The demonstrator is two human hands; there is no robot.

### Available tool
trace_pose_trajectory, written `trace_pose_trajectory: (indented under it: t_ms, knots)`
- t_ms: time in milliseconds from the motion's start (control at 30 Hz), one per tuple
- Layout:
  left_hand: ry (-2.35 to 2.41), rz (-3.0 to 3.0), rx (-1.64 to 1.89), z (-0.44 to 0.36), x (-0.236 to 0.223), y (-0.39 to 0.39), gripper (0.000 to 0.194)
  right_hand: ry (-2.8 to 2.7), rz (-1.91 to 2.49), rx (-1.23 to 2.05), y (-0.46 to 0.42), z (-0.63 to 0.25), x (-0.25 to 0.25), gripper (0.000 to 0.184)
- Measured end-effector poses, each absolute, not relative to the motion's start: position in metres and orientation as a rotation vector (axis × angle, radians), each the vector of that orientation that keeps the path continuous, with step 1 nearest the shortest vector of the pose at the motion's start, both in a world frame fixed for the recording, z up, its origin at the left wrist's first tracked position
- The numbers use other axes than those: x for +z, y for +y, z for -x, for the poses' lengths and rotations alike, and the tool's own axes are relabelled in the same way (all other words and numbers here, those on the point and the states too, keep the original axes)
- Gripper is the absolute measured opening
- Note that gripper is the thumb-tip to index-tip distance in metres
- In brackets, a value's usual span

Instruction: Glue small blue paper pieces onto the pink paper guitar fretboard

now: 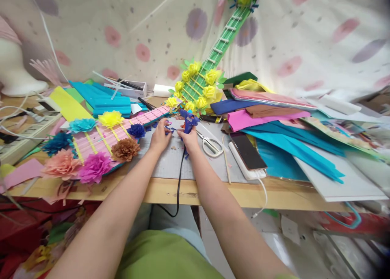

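My right hand [190, 140] grips a blue glue gun [188, 122] whose black cord [179, 181] runs down over the table edge. My left hand [159, 137] pinches a small blue paper piece [169, 129] right by the gun's nozzle. Both hands rest on a grey mat [170, 161]. Just left lies a pink paper guitar [103, 139] ringed with paper flowers, including a dark blue flower [136, 130] and a brown one [125, 149].
A green paper guitar [210, 65] with yellow flowers leans against the back cloth. White scissors [210, 143], a wooden stick [226, 159] and a phone [247, 151] on a power bank lie to the right. Stacked coloured paper sheets [274, 120] fill the right side. A power strip [27, 133] sits far left.
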State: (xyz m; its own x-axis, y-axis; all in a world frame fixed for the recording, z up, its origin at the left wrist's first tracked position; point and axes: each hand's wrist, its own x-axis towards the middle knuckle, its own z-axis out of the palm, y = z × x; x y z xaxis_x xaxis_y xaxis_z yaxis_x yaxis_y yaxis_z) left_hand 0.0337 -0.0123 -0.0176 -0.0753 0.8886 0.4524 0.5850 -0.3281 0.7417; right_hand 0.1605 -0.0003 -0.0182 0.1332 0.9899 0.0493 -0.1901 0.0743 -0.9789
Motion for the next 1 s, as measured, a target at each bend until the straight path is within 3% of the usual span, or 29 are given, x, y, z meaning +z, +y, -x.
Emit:
trace_pose_trajectory:
  t_ms: [167,367,700,833,1000]
  knots:
    - [1.444,-1.968,1.430,-0.034,-0.018,-0.017,0.058,-1.110,0.962,1.183,0.004,-0.160,-0.021,0.053]
    - [1.282,-1.913,1.437,-0.029,-0.018,-0.018,0.057,-1.132,1.051,1.126,-0.001,-0.156,-0.018,0.050]
    - [1.194,-1.262,1.442,-0.038,-0.019,-0.027,0.044,-0.894,1.032,1.271,-0.015,-0.153,0.000,0.038]
    - [1.169,-1.103,1.448,-0.038,-0.017,-0.025,0.030,-0.889,1.048,1.325,-0.012,-0.154,0.003,0.039]
    - [1.239,-0.976,1.505,-0.037,-0.010,-0.025,0.025,-0.972,1.145,1.147,-0.012,-0.185,0.021,0.036]
